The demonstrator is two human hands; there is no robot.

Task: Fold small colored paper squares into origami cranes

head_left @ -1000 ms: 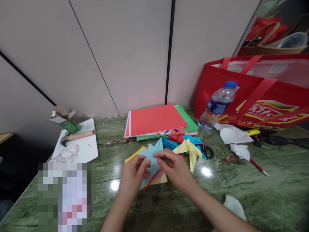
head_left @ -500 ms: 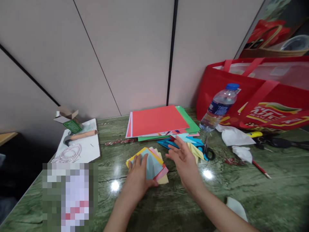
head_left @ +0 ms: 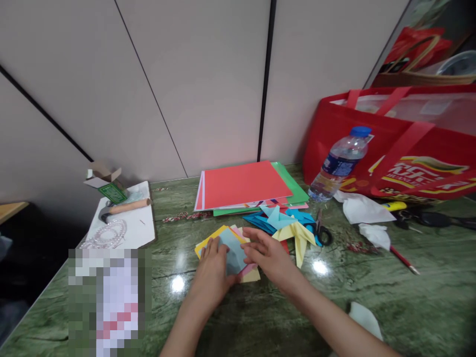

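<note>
A fanned stack of square coloured papers (head_left: 235,250) lies on the table, with a light blue sheet on top and yellow, pink and cream edges showing. My left hand (head_left: 211,263) rests over its left side, fingers spread on the top sheet and thumb by the near edge. At the right corner of the stack is my right hand (head_left: 269,258), its fingers apart and slightly bent; whether the fingertips touch the paper I cannot tell. Just beyond it lie folded paper shapes, a light blue one (head_left: 277,218) and a pale yellow one (head_left: 297,235), and a bit of red paper partly hidden.
Behind are large coloured sheets (head_left: 241,186). To the right are scissors (head_left: 324,234), a water bottle (head_left: 340,166), a red bag (head_left: 409,139), tissues (head_left: 364,208) and a red pen (head_left: 405,260). A white board (head_left: 143,223) with a hammer (head_left: 128,207) and box (head_left: 111,191) sits left.
My right hand has moved left and down from the folded paper shapes to the stack's right corner, uncovering the pale yellow shape. The left hand stays on the stack.
</note>
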